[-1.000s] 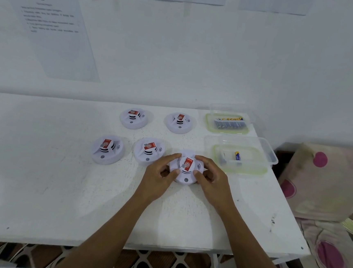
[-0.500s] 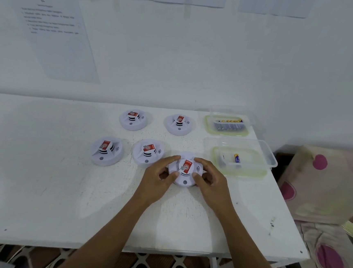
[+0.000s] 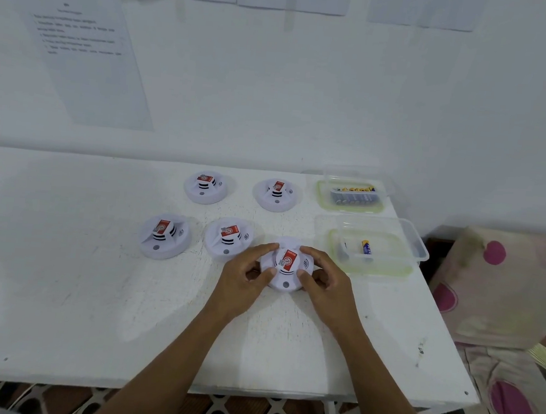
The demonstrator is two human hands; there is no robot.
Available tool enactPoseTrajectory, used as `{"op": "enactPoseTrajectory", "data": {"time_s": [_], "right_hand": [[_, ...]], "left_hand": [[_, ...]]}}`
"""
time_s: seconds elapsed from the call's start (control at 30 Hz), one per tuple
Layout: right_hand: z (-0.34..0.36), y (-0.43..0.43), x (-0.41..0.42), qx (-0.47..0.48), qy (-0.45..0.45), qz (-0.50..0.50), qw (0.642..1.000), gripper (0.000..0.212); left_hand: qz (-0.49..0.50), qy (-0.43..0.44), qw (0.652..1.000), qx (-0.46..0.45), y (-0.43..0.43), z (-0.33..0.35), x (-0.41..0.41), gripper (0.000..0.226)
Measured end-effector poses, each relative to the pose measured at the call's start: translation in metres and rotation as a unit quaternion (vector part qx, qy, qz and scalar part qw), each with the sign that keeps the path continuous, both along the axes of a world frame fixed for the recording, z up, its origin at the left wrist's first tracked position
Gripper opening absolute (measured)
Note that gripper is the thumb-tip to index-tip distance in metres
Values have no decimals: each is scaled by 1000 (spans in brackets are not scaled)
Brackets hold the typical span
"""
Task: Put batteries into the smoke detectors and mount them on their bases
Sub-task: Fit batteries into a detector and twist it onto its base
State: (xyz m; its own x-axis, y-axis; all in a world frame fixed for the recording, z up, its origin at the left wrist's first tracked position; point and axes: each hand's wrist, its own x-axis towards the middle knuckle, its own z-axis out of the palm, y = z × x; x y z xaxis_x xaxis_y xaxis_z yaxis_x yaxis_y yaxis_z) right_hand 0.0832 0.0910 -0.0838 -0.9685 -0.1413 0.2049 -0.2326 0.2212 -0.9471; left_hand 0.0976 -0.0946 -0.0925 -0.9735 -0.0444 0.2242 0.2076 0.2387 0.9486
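A white smoke detector (image 3: pixel 286 275) with a red label sits on the white table (image 3: pixel 60 287) near its front right. My left hand (image 3: pixel 244 278) grips its left side and my right hand (image 3: pixel 326 285) grips its right side, fingers curled round the rim. Several other white detectors stand behind and to the left: one (image 3: pixel 228 240) just left, one (image 3: pixel 164 237) further left, and two at the back (image 3: pixel 205 187) (image 3: pixel 277 195). A clear tub (image 3: pixel 406 248) to the right holds a single battery (image 3: pixel 366 247). A second tub (image 3: pixel 323 196) behind it holds several batteries (image 3: pixel 353 196).
The table meets a white wall with paper sheets (image 3: pixel 90 58) taped on it. The table's right edge (image 3: pixel 445 337) drops to spotted fabric (image 3: pixel 495 292) on the floor. Bare tabletop lies to the left of the detectors.
The detector between my hands has turned a little, its red label now tilted differently. Both hands stay on its rim and shifted slightly round it.
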Motion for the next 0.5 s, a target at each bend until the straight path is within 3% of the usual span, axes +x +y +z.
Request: {"op": "enactPoseTrajectory", "data": {"time_s": [0.23, 0.5], "right_hand": [[-1, 0, -1, 8, 7, -11, 1000, 36], [-8, -2, -2, 75, 68, -35, 994, 50]], "left_hand": [[-4, 14, 1000, -17, -2, -3, -2, 41], [34, 77, 989, -119, 2, -8, -2, 39]]}}
